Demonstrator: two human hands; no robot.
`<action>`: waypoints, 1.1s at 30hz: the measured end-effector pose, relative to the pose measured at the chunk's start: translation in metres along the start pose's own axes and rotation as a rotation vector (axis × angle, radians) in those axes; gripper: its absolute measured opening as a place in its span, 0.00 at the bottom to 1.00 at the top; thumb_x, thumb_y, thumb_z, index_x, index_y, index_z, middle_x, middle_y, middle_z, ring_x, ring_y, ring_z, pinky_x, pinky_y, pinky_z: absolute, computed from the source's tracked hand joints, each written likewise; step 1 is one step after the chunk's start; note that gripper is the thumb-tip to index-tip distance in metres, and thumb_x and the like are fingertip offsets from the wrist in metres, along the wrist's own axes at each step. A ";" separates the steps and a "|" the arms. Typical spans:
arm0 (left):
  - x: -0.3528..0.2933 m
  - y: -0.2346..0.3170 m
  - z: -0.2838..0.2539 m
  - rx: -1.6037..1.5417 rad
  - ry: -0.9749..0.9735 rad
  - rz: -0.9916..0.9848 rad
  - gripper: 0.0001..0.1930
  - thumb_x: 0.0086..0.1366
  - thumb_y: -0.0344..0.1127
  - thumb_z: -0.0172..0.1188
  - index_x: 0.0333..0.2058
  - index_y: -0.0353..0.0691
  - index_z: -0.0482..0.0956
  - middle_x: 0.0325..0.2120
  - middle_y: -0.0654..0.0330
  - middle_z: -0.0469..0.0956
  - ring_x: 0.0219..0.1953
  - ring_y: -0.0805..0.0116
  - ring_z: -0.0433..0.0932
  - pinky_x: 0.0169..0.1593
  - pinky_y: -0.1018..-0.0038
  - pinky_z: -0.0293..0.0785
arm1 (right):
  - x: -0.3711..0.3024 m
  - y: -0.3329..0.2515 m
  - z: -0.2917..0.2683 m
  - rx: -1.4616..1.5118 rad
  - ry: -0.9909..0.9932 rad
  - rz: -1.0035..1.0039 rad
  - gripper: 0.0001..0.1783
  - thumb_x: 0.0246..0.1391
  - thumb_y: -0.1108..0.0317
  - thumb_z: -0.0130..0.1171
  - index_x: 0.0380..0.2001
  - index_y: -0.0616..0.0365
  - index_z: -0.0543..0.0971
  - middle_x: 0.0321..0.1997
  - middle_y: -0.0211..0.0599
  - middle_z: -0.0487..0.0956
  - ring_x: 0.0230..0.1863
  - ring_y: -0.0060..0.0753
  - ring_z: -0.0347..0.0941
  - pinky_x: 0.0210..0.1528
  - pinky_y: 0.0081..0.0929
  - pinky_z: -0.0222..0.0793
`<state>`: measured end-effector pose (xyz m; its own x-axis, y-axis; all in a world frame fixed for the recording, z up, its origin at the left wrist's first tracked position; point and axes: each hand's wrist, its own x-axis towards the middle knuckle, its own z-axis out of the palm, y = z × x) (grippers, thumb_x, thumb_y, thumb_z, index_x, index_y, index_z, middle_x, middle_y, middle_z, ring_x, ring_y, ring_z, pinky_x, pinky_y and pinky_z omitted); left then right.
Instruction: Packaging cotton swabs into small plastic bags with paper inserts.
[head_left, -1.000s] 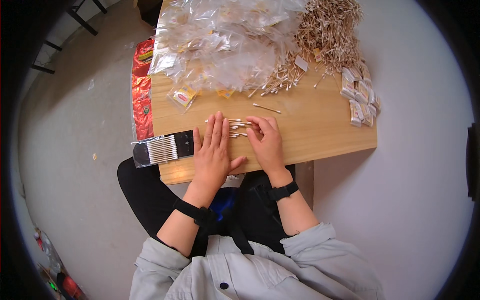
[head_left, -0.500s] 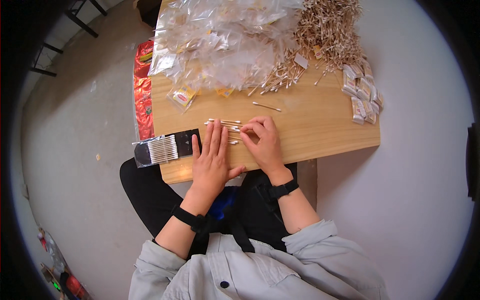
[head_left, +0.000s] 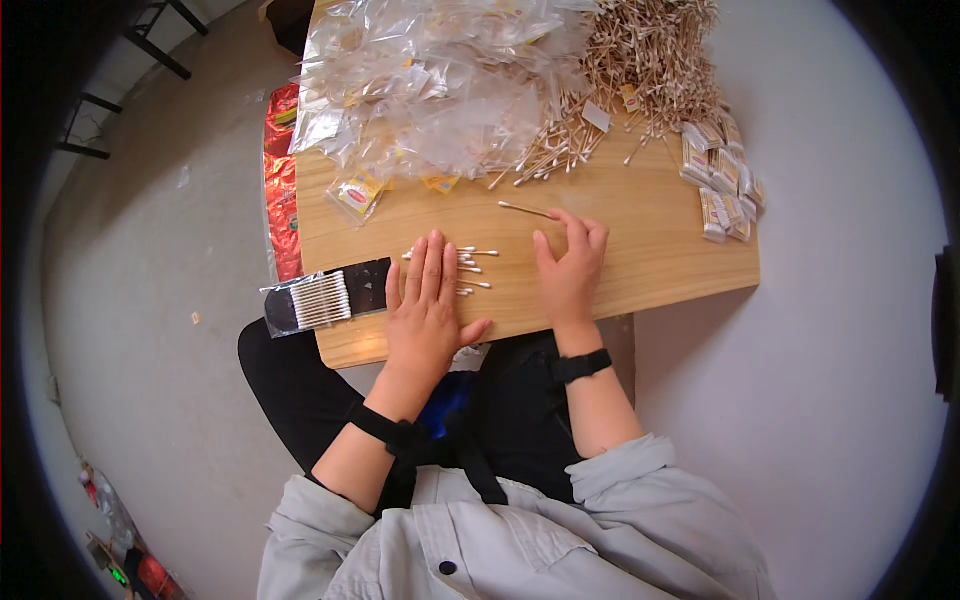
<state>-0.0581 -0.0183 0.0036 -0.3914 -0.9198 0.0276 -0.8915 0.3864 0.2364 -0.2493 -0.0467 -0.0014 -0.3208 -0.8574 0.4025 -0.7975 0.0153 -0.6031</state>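
Note:
My left hand lies flat on the wooden table, fingers straight, covering the middles of several cotton swabs. Their white tips stick out on both sides, mostly to the right. A single cotton swab lies farther off, and the index fingertip of my right hand reaches its right end. Thumb and index finger there stand apart, with nothing gripped between them. Left of my left hand, a black strip in clear wrap carries a neat row of cotton swabs and overhangs the table's left edge.
Clear plastic bags with small yellow labels cover the far left of the table. A large heap of loose cotton swabs fills the far right. Several small filled packs are stacked by the right edge. Red foil packaging hangs along the left side.
My right hand has moved right and away from the swabs by my left hand, its pinch opening, up to the lone swab. The left hand stays flat; the swabs beside it have shifted slightly.

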 end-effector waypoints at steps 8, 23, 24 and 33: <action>0.000 0.026 0.009 -0.025 0.027 -0.025 0.54 0.50 0.67 0.59 0.67 0.35 0.54 0.71 0.52 0.48 0.73 0.57 0.44 0.71 0.51 0.31 | 0.011 -0.009 0.009 0.156 -0.354 0.016 0.05 0.47 0.66 0.66 0.29 0.52 0.83 0.33 0.35 0.75 0.37 0.39 0.73 0.42 0.36 0.71; -0.002 0.022 0.009 -0.072 0.014 -0.012 0.55 0.50 0.64 0.62 0.67 0.33 0.52 0.70 0.50 0.48 0.73 0.55 0.43 0.71 0.50 0.29 | 0.048 0.013 0.015 0.166 -0.388 0.088 0.13 0.50 0.73 0.61 0.41 0.50 0.79 0.39 0.40 0.72 0.29 0.37 0.75 0.37 0.31 0.74; -0.002 0.022 0.009 -0.066 0.014 -0.004 0.54 0.50 0.64 0.62 0.67 0.33 0.52 0.70 0.50 0.48 0.73 0.55 0.43 0.71 0.50 0.29 | 0.044 0.009 0.014 0.204 -0.453 0.102 0.13 0.50 0.73 0.61 0.41 0.51 0.79 0.39 0.40 0.72 0.28 0.38 0.75 0.37 0.32 0.75; 0.000 0.022 0.010 -0.078 0.032 0.000 0.53 0.52 0.64 0.61 0.67 0.33 0.53 0.70 0.50 0.48 0.73 0.54 0.43 0.72 0.51 0.30 | 0.046 0.020 0.010 -0.009 -0.164 0.041 0.12 0.47 0.71 0.64 0.38 0.50 0.80 0.40 0.37 0.70 0.45 0.42 0.71 0.41 0.35 0.73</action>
<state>-0.0797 -0.0087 -0.0004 -0.3831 -0.9219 0.0580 -0.8705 0.3813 0.3113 -0.2751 -0.0906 -0.0018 -0.2657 -0.9285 0.2594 -0.7902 0.0556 -0.6103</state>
